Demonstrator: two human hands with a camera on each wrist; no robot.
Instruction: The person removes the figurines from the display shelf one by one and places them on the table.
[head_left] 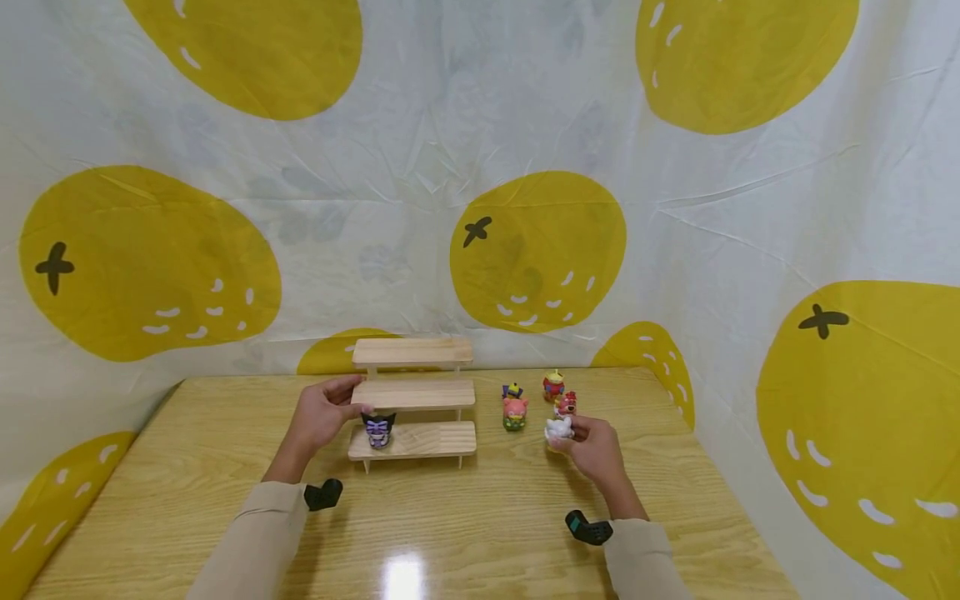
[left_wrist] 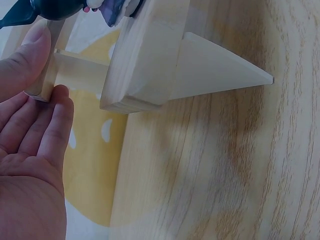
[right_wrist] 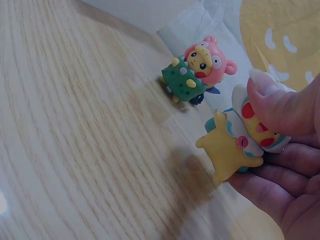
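A three-step wooden display stand point(head_left: 431, 394) stands on the table. My left hand point(head_left: 318, 418) grips the left end of its middle step, thumb above and fingers beneath, as the left wrist view shows point(left_wrist: 35, 135). On the lowest step sits a purple figurine with a black hood point(head_left: 378, 433), close to my left thumb. To the right of the stand, my right hand point(head_left: 597, 454) pinches a yellow figurine in a white hood point(right_wrist: 227, 150) between thumb and fingers. Beside it stands a figurine with a pink hood and green body point(head_left: 514, 413).
Behind the pink-hooded figurine is a dark one with a yellow top point(head_left: 513, 390). A red-and-yellow figurine point(head_left: 553, 385) and a red one point(head_left: 566, 404) stand just beyond my right hand. A white cloth with yellow fruit prints point(head_left: 405, 250) hangs around the wooden table point(head_left: 465, 525).
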